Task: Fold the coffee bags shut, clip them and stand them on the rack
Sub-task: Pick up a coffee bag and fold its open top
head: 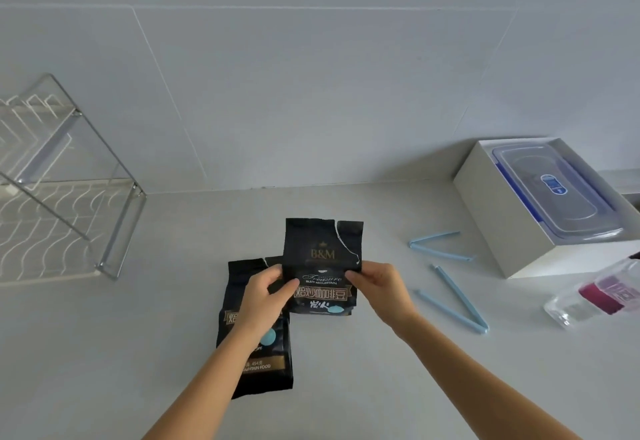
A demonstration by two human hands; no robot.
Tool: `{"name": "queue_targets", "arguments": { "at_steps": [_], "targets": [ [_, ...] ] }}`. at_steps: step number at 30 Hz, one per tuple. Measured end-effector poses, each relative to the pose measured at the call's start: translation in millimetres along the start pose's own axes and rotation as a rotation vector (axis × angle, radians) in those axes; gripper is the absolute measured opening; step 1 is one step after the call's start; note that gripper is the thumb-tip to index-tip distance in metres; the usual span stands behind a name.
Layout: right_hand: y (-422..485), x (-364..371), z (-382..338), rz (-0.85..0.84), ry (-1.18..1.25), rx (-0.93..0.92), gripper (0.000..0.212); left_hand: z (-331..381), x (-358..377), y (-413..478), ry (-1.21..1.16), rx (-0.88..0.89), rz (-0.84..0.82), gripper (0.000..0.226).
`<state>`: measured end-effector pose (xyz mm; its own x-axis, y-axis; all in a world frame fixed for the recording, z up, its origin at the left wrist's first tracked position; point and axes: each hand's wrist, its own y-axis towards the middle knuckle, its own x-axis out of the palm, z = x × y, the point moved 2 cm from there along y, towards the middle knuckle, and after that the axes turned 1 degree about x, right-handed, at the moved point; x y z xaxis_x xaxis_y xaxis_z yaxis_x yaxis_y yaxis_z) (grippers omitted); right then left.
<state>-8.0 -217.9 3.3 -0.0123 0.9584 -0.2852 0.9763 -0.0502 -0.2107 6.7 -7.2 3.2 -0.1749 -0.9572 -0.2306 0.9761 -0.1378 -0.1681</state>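
Mid-counter: left hand (266, 292) and right hand (377, 287) pinching upright coffee bag (322, 263) by side edges; crinkly, soft, top-torn; best gripped below tear.

the upright coffee bag (322, 266) is showing a black, softly glossy film with metallic gold print, its torn top edge looking thin and crinkled. the lying coffee bag (256, 353) is wearing the same dark foil-like skin with a gold band. the rack (69, 176) is gleaming as polished metal wire and rails. the two clips (440, 247) (457, 301) are looking like smooth matt pale-blue plastic. the box (485, 204) is appearing as matt white card, holding a clear plastic container (554, 190) that is glinting. the counter (138, 353) is reading smooth and matt grey.
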Motion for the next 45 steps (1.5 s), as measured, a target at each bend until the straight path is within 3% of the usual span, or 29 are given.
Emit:
{"name": "queue_targets", "arguments": {
  "at_steps": [3,7,12,16,23,27,28,31,33,35,38,41,45],
  "targets": [
    [0.7,1.3,5.1,0.013,-0.028,0.087,0.022,-10.8,3.5,-2.3,0.053,-0.071,-0.05,0.018],
    [2.2,0.5,2.4,0.02,-0.087,0.044,0.033,-6.1,1.1,-0.2,0.035,-0.034,0.004,0.023],
    [-3.2,-4.9,1.6,0.003,-0.09,0.04,0.03,-10.7,-3.7,-4.0,-0.033,-0.047,0.074,0.017],
    [-5.2,-11.2,1.4,-0.008,-0.077,0.028,0.029,-4.6,-7.2,-4.6,-0.111,0.032,0.142,0.029],
    [-2.8,-15.2,8.2,-0.024,0.019,0.097,0.033,3.9,2.2,4.3,-0.012,0.036,-0.005,0.04],
    [-2.6,-10.7,5.3,0.005,-0.028,0.07,0.014,-3.6,14.9,-1.2,-0.058,-0.026,0.001,0.045],
    [-3.3,-9.3,5.8,0.015,-0.031,0.057,0.017,-4.6,17.6,-3.0,-0.042,0.007,-0.011,0.044],
    [-6.9,-5.2,7.7,0.051,-0.031,-0.004,0.059,-5.5,21.9,-5.8,0.036,0.063,-0.005,0.04],
    [-7.2,-2.9,6.5,0.057,-0.118,-0.085,0.066,-6.2,21.9,-5.7,0.071,0.062,0.014,0.036],
    [-5.4,-2.8,5.5,0.041,-0.205,-0.122,0.053,-8.0,20.1,-5.1,0.118,0.079,0.051,0.031],
    [-4.9,-1.6,9.2,-0.006,-0.104,-0.019,0.038,-15.1,18.3,-4.2,0.15,0.081,0.107,0.024],
    [-8.9,3.8,19.8,-0.079,0.01,0.122,0.038,-25.8,19.5,-3.9,0.227,0.04,0.065,0.029],
    [-13.1,4.6,30.9,-0.067,0.092,0.127,0.038,-33.5,20.2,-2.2,0.307,0.0,-0.049,0.03]
  ]
}}
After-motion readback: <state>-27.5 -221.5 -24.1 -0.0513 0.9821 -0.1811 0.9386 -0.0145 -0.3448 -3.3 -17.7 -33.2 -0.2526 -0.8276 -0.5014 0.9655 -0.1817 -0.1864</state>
